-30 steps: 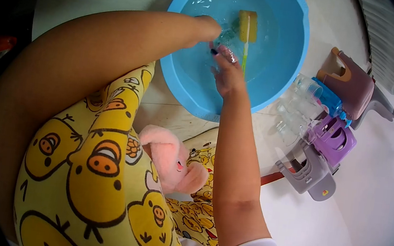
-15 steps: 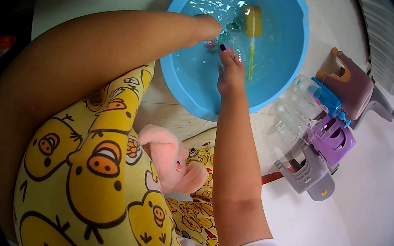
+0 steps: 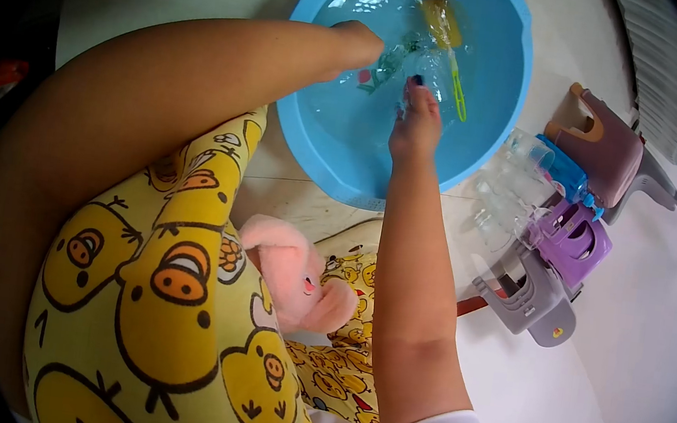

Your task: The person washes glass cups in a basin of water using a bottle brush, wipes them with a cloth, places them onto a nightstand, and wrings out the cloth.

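Note:
Both arms reach into a light blue basin [image 3: 301, 136] of water. A clear drinking glass with green and pink print [image 3: 386, 68] lies under the surface between the hands, its outline blurred by the water. My right hand [image 3: 418, 124], with a dark thumbnail, is closed around the glass's near end. My left hand [image 3: 357, 45] bends down over the water beside the printed side; its fingers are hidden. A brush with a yellow sponge head [image 3: 441, 21] and a lime-green handle floats past my right fingertips.
Several clear glasses [image 3: 508, 189] stand right of the basin. Beside them are a blue bottle [image 3: 561, 166], a mauve stool [image 3: 608, 150], a purple stool [image 3: 575, 243] and a grey stool [image 3: 525, 295]. A pink plush [image 3: 290, 269] sits near my yellow printed clothing [image 3: 164, 275].
My right hand has moved a little to the right. The sponge brush has drifted and turned, its handle now further right. My left arm has barely moved.

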Motion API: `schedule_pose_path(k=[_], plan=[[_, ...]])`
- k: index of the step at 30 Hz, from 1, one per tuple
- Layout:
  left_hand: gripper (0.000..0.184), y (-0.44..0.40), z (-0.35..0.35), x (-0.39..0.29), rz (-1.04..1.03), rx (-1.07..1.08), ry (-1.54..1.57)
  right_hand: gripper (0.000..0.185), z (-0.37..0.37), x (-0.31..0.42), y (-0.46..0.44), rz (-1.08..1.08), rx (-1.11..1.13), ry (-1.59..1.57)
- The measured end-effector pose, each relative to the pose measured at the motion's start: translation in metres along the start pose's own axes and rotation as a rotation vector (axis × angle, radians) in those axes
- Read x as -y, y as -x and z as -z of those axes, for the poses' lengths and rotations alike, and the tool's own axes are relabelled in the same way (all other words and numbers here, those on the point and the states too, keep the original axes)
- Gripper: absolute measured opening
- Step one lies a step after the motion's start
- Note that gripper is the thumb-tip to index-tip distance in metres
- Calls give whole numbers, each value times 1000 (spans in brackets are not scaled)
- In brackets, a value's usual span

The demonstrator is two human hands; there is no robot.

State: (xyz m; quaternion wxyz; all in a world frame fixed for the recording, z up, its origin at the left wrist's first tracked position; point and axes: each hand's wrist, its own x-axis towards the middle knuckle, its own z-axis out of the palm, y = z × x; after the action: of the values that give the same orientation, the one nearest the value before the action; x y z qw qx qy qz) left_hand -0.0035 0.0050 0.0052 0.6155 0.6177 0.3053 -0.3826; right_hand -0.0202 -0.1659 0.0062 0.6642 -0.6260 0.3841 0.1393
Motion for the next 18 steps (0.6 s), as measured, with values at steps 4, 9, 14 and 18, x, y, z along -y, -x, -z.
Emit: schedule_pose_path(k=[4,9,14,18], plan=[[20,-2,-1,0,-9,3,-6,15,12,-13,-14,130,221,64],[19,-8,-4,4,-4,-42,12,15,16,8,-5,-160,172,-16],[17,-6,-1,4,-49,35,38,18,5,7,4,-205,216,24],[16,3,1,-2,-13,67,53,24,6,-16,10,12,366,221]])
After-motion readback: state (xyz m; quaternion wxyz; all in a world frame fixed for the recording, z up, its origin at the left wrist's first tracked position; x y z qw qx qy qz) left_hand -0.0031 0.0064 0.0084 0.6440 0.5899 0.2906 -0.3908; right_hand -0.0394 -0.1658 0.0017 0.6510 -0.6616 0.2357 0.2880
